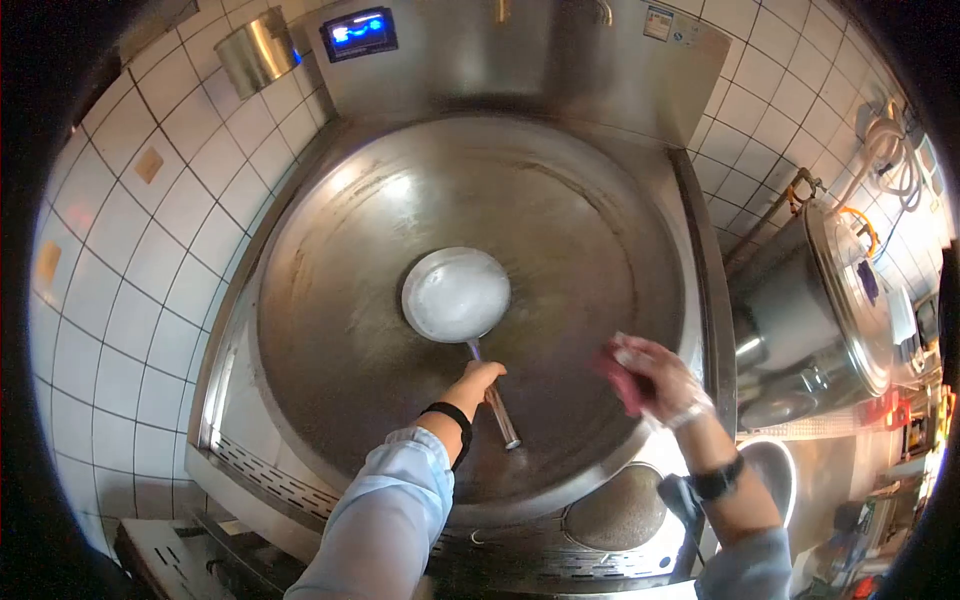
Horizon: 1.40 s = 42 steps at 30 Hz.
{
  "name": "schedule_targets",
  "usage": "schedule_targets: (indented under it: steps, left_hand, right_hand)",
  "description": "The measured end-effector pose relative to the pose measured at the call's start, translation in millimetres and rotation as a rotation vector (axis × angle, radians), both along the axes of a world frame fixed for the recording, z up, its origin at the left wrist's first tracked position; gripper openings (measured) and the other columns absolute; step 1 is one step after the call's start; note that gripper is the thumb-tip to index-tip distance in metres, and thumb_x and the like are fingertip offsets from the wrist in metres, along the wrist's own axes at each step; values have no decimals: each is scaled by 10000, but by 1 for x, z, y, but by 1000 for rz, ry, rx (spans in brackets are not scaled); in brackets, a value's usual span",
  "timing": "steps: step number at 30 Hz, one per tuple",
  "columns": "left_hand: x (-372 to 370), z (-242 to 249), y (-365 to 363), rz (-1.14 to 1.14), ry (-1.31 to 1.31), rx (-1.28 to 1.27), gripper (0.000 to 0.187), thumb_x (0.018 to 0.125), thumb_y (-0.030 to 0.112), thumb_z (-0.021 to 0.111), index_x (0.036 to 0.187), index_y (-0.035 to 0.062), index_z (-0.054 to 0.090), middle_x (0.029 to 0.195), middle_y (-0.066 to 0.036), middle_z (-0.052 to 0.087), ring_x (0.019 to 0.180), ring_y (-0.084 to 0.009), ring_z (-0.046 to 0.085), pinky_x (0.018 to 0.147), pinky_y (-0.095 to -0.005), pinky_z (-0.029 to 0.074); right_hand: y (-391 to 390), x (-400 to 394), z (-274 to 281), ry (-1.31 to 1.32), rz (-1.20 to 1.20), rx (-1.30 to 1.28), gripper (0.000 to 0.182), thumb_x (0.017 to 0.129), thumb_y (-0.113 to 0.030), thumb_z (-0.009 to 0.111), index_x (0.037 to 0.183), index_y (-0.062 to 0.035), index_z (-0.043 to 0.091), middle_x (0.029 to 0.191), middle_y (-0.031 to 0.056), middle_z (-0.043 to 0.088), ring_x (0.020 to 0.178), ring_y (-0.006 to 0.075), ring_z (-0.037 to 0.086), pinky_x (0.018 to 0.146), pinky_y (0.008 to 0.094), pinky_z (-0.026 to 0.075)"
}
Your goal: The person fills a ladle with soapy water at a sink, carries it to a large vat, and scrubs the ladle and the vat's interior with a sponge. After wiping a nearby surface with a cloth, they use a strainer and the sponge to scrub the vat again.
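Note:
A large round metal wok [560,250] fills the middle of the view. Inside it rests a ladle [457,295] with a wide round bowl, which looks pale and shiny. My left hand [480,383] is closed around the ladle's handle, whose end sticks out below the fingers. Over the wok's right rim, my right hand [660,380], in a clear glove, grips a red cloth-like item [625,378], blurred by motion.
A tall metal pot [790,320] stands right of the stove. Behind the wok rises a metal backsplash [560,70] with a lit display [360,33]. A round metal container [257,52] hangs at the upper left. Below the right rim sits a round grey item [615,508].

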State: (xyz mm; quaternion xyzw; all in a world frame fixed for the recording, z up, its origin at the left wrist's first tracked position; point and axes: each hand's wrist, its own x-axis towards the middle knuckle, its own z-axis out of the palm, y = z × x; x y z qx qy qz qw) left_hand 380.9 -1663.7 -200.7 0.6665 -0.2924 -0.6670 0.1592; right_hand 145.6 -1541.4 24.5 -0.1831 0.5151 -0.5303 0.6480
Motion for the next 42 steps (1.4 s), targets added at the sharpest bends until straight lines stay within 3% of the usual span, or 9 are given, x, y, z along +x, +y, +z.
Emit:
schedule_targets:
  steps: [3, 7, 11, 14, 18, 28, 33, 38, 42]
  left_hand:
    - [-6, 33, 8, -213, -350, -150, 606, 652, 145, 683, 1145, -83, 415, 1108, -224, 523, 1042, -309, 522, 837, -390, 435]
    - [0, 114, 41, -169, -248, -423, 694, 706, 197, 661, 1272, -22, 324, 1223, -202, 436, 1047, -308, 490, 803, -483, 419]
    - [15, 194, 124, 241, 293, -556, 591, 784, 175, 605, 1294, 71, 325, 1270, -148, 406, 1089, -225, 473, 814, -376, 433]
    - [40, 214, 205, 211, 381, -626, 472, 827, 45, 557, 1257, 71, 365, 1184, -137, 480, 1022, -203, 532, 822, -320, 458]
    - [98, 248, 297, -18, 311, -657, 320, 866, 67, 518, 1178, 37, 451, 1060, -116, 563, 964, -175, 562, 813, -282, 461]
    - [141, 377, 412, 0, -242, -794, 168, 832, 131, 559, 965, 30, 554, 791, -82, 585, 708, -163, 564, 596, -286, 455]
    - [174, 403, 509, 258, -622, -1028, 134, 795, -2, 564, 924, 28, 580, 848, -104, 615, 735, -204, 605, 634, -291, 475]
    - [216, 419, 595, 178, -1674, -525, 458, 673, 167, 690, 1092, 64, 535, 1124, -144, 514, 1066, -307, 478, 922, -407, 355]
    - [278, 358, 656, 335, -1668, -473, 493, 723, 128, 641, 1180, 70, 465, 1117, -172, 528, 1063, -333, 494, 912, -393, 381]
  right_hand:
    - [-55, 50, 4, 21, 98, -104, 572, 775, -48, 628, 1254, 47, 332, 1040, 144, 566, 877, 227, 590, 702, 320, 506]
    - [-105, 72, -22, 319, 347, -88, 736, 784, -97, 622, 1352, 19, 168, 1247, 184, 428, 1044, 262, 504, 848, 348, 443]
    - [-96, 86, -60, 663, 825, -355, 714, 776, -225, 638, 1329, 11, 253, 1261, 174, 420, 1107, 279, 461, 891, 374, 409]
    - [-44, 107, -15, 303, 653, -32, 663, 770, -221, 640, 1303, 3, 314, 1237, 153, 451, 1096, 264, 479, 879, 364, 425]
    - [-9, 108, 7, 77, 753, -189, 592, 756, -246, 650, 1232, 17, 418, 1114, 118, 548, 977, 180, 554, 829, 289, 458]
    - [40, 126, 72, 82, 737, -312, 496, 852, -197, 527, 1269, 21, 370, 1055, 95, 566, 899, 142, 563, 669, 246, 486]
    - [65, 109, 77, 115, 674, -360, 481, 871, -262, 506, 1266, -9, 401, 1100, 36, 532, 863, 81, 502, 563, 180, 369]
    - [73, 91, 66, 18, 772, -316, 494, 852, -261, 511, 1287, -61, 388, 1344, 43, 383, 935, 113, 505, 640, 203, 402]
    - [91, 119, 65, 50, 602, -315, 493, 881, -282, 494, 1290, -38, 369, 1116, 62, 536, 858, 104, 530, 578, 198, 408]
